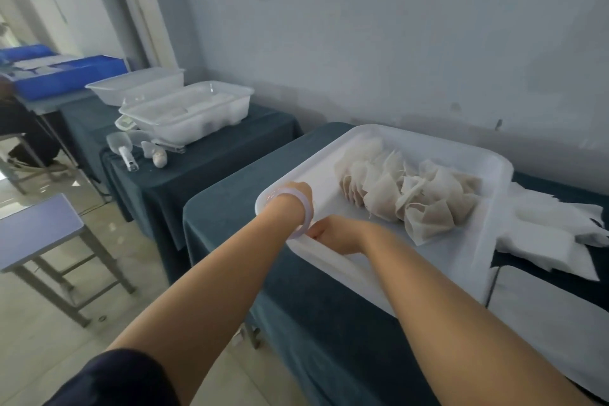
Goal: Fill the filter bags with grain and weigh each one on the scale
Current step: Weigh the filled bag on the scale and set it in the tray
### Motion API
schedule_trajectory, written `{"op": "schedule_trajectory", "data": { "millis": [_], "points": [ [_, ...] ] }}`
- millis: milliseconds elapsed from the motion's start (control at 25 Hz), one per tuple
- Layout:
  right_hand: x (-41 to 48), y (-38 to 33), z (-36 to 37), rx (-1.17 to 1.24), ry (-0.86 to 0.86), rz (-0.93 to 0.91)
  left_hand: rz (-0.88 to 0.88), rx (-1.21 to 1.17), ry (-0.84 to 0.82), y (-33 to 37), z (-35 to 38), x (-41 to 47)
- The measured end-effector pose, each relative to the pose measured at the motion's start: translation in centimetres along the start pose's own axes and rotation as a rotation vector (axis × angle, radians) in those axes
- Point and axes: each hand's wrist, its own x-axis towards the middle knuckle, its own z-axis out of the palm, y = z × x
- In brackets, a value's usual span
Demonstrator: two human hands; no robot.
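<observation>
A white tray (428, 150) lies on the near table with several grain-filled filter bags (408, 194) heaped in its middle. My left hand (296, 190), a pale bangle on its wrist, grips the tray's near-left corner with the fingers over the rim. Just right of it, my right hand (334, 234) curls round the tray's near rim. A loose pile of empty filter bags (547, 231) spreads beside the tray on the right. On the farther table a clear bin (197, 112) sits on the scale (127, 123), with a clear scoop (120, 147) and one filled bag (159, 159) in front.
Both tables are draped in dark teal cloth (204, 175). Behind the scale stand another clear bin (138, 86) and a blue crate (66, 76). A low blue-topped stool (36, 231) stands on the tiled floor at left. The wall runs close behind the tables.
</observation>
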Motion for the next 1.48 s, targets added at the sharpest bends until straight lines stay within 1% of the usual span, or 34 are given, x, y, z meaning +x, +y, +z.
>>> {"op": "schedule_trajectory", "data": {
  "millis": [40, 120, 200, 320, 400, 640, 720, 840, 960, 1120, 1160, 1240, 1360, 1400, 1440, 1480],
  "points": [
    [0.1, 0.0, 0.0, -0.028, -0.010, -0.013, 0.026, 0.033, -0.001, -0.1, 0.0, 0.0],
    [0.2, -0.1, 0.0, -0.031, -0.008, -0.036, -0.008, 0.061, 0.014, -0.3, 0.0, 0.0],
    [0.3, 0.0, 0.2, -0.005, -0.004, -0.064, -0.032, 0.074, 0.067, -0.2, -0.3, 0.0],
    [0.2, 0.2, 0.4, 0.029, -0.061, -0.080, -0.054, 0.122, 0.107, -0.1, -0.4, 0.1],
    [0.1, 0.3, 0.4, 0.064, -0.066, -0.090, -0.067, 0.141, 0.128, -0.2, -0.6, -0.1],
    [-0.3, 0.4, 0.6, 0.107, -0.024, -0.036, -0.092, 0.177, 0.158, -0.3, 0.2, -0.3],
    [-0.3, 0.6, 0.6, 0.125, 0.042, -0.034, -0.100, 0.166, 0.176, -0.4, 0.2, -0.4],
    [-1.0, 1.2, -0.2, 0.244, 0.173, -0.022, -0.100, 0.143, 0.186, -0.4, 0.1, -0.7],
    [-2.3, 2.6, -1.0, 0.317, 0.225, -0.053, -0.092, 0.147, 0.200, -0.4, -0.1, -1.1],
    [-4.1, 3.9, -1.0, 0.299, 0.262, -0.007, -0.060, 0.134, 0.221, -0.3, -0.4, -1.5],
    [-4.6, 4.3, -1.1, 0.309, 0.294, 0.000, -0.024, 0.104, 0.239, 0.3, -0.8, -1.5],
    [-5.8, 5.2, -2.1, 0.347, 0.416, 0.002, 0.109, -0.017, 0.262, 2.8, -2.0, -2.0],
    [-9.5, 8.2, -5.0, 0.403, 0.731, 0.001, 0.339, -0.240, 0.256, 8.7, -4.0, -3.8],
    [-11.0, 9.8, -6.0, 0.395, 0.859, 0.048, 0.407, -0.284, 0.260, 10.7, -4.5, -4.4],
    [-12.5, 11.5, -6.9, 0.356, 0.974, 0.142, 0.469, -0.317, 0.265, 12.6, -4.8, -4.9],
    [-14.0, 13.5, -7.6, 0.293, 1.031, 0.277, 0.527, -0.351, 0.262, 14.4, -5.1, -5.2]
  ]
}}
